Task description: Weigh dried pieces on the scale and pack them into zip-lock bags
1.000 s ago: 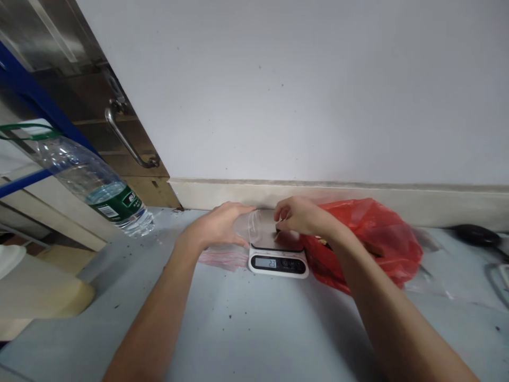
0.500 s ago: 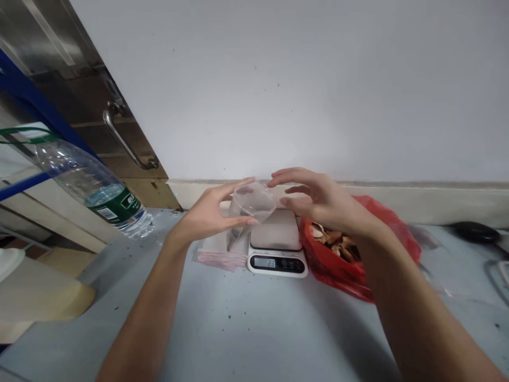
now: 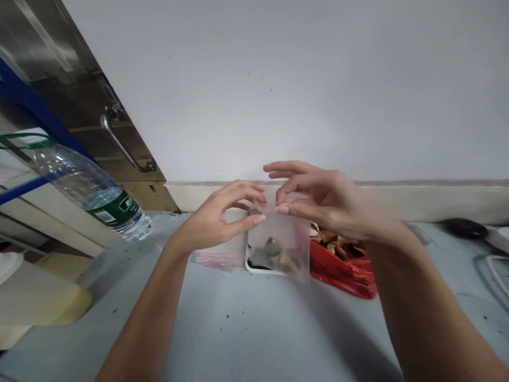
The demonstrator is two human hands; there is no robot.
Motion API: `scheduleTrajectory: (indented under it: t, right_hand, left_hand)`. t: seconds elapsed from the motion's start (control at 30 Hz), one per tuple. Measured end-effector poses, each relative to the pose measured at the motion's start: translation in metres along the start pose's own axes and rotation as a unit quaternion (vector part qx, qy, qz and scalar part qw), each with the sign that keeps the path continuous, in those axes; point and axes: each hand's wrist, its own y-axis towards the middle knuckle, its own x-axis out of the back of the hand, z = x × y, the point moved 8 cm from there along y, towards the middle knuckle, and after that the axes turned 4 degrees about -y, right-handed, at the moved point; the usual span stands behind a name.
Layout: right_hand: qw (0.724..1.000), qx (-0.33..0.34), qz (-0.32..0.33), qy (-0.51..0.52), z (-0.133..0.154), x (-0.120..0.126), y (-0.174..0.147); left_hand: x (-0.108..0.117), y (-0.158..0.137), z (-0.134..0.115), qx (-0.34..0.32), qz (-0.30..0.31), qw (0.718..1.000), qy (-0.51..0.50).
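A translucent plastic bag [image 3: 292, 236] hangs in front of the kitchen scale [image 3: 248, 262], with several brownish dried pieces [image 3: 274, 248] in its lower part. My right hand [image 3: 322, 199] pinches the bag's top edge between thumb and index finger, its other fingers raised. Beside the upper left corner of the bag, my left hand [image 3: 222, 215] has its thumb and fingers apart, tips close to the plastic; contact is unclear. The bag covers most of the scale, including its display.
Right of the scale, a red plastic bag [image 3: 342, 273] holds dried brown pieces [image 3: 338, 244]. Flat bags with pink edges [image 3: 218, 260] lie to the left. A large water bottle [image 3: 107, 199] and pale container [image 3: 43, 292] stand left. A black object [image 3: 465, 228] lies far right.
The plastic bag has moved right and now hangs upright in front of the scale, hiding its display. My right hand has closed on its top edge; my left hand's grip has loosened.
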Motion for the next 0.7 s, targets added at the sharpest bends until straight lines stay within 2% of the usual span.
scheduleTrajectory:
  t: [0.13, 0.23, 0.33, 0.47, 0.6, 0.7]
  right_hand:
    - [0.998, -0.027, 0.037, -0.039, -0.007, 0.004, -0.005]
    - [0.997, -0.043, 0.047, -0.042, -0.011, 0.005, -0.006]
    - [0.998, -0.036, 0.039, -0.029, -0.012, 0.004, -0.005]
    - [0.993, -0.074, 0.049, -0.081, -0.022, 0.003, -0.004]
    - [0.975, -0.148, 0.104, -0.128, -0.035, -0.003, -0.006]
    - [0.975, -0.15, 0.105, -0.128, -0.034, -0.005, -0.005]
  left_hand:
    - [0.009, -0.003, -0.002, 0.022, -0.018, 0.997, 0.073]
    - [0.007, -0.006, 0.001, 0.049, 0.02, 0.992, 0.111]
    - [-0.001, -0.006, 0.004, 0.054, 0.055, 0.991, 0.105]
    - [0.002, -0.001, 0.006, 0.049, 0.031, 0.994, 0.092]
    - [0.002, 0.0, 0.0, 0.016, 0.039, 0.997, 0.059]
    - [0.005, 0.0, 0.001, 0.019, 0.016, 0.999, 0.045]
